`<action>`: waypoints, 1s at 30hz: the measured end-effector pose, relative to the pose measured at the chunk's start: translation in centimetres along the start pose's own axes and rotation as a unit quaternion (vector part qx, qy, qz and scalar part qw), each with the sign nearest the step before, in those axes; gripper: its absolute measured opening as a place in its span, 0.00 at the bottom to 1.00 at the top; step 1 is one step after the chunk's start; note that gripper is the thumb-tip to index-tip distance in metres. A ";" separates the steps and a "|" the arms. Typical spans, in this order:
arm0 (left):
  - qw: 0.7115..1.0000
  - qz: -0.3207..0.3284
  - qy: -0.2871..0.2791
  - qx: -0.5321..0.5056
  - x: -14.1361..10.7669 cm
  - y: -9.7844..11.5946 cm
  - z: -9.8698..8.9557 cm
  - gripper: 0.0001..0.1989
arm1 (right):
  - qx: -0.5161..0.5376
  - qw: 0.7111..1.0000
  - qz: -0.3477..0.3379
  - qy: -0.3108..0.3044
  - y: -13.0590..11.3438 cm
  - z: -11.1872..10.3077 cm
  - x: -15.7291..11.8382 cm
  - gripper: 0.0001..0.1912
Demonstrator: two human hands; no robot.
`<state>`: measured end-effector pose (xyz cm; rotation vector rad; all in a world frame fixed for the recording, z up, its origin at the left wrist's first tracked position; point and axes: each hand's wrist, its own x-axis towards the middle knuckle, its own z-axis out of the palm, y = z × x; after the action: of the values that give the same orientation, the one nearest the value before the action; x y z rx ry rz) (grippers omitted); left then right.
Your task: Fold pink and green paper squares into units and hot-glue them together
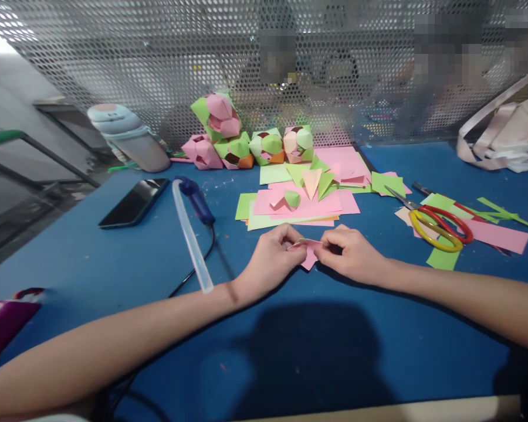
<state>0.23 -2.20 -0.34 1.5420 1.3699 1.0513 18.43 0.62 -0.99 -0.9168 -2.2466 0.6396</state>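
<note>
Between my two hands is a small folded piece of pink paper (308, 260), with a greenish edge along its top. My left hand (278, 252) pinches its left side between thumb and fingers. The right side is pinched by my right hand (347, 251). Just beyond my hands lies a stack of pink and green paper sheets (321, 205), with folded paper pieces (311, 183) on top. Fingers hide part of the held paper.
Folded paper balls (220, 117) stand at the back. On the left are a glue gun (196, 199) with a glue stick (191, 240), a phone (134, 203) and a bottle (132, 138). Scissors (440, 225) lie on paper scraps at right. Behind rises a perforated metal screen (167, 64).
</note>
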 end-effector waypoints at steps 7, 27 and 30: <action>0.998 0.041 -0.051 0.005 0.0 0.8 -1.1 0.03 | 0.099 0.994 0.039 -0.008 -0.1 -1.7 0.0 0.16; 0.938 0.186 -0.277 0.092 -3.3 2.2 -2.3 0.10 | -0.087 0.994 0.018 -0.060 -6.2 14.3 20.1 0.36; 0.943 0.184 -0.265 0.078 -3.6 2.0 -2.9 0.10 | -0.071 0.996 0.039 -0.047 -6.0 15.2 21.1 0.28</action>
<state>-2.06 -5.84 2.21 2.0679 0.8210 0.6638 -6.73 9.47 -0.07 -1.0687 -2.3740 0.5735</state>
